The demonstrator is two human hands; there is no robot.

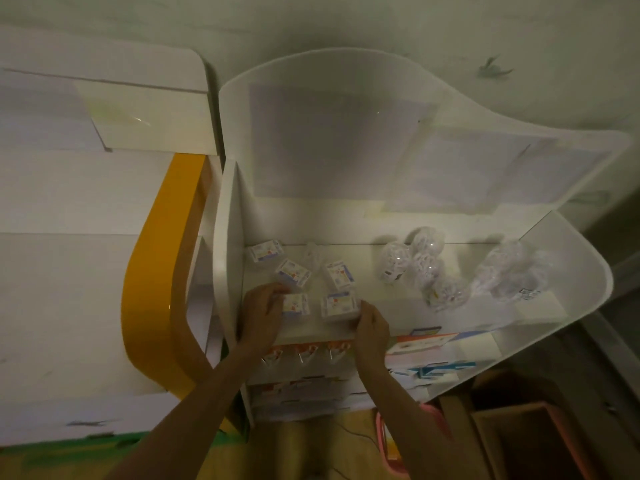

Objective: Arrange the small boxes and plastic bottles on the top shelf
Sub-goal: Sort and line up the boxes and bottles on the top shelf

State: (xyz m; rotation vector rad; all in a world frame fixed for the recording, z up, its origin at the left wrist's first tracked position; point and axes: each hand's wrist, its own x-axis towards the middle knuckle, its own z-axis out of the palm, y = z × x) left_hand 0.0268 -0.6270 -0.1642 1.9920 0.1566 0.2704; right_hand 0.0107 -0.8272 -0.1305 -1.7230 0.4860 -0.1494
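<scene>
1. The small boxes [313, 284] lie loose on the top shelf [433, 323], in its left part; five can be counted, at different angles, and none is lined up with another.
2. The left hand [261, 311] pinches the front-left box [295, 304] with curled fingers. The right hand [372, 322] grips the front-right box [338, 304] at its right corner, also with curled fingers.
3. To do this step well, the person probably should turn each held box until its long side is parallel to the front edge of the top shelf, then push the two together and bring the three boxes behind them into the same row.
4. The boxes look light, so slow moves are better; a fast push may knock a neighbour box out of place.
5. The plastic bottles [424, 268] lie on their sides to the right of the boxes, in two clear groups; the far group [512, 271] is near the right end of the top shelf. They seem not yet arranged and may roll.
6. The top shelf is white, with a curved wall at its right end. Below it, lower shelves [433, 355] hold orange and blue packs.
7. Left of the top shelf stands white furniture with a yellow curved band [152, 299]. The room is dim; a pale wall [346, 22] is behind.
</scene>
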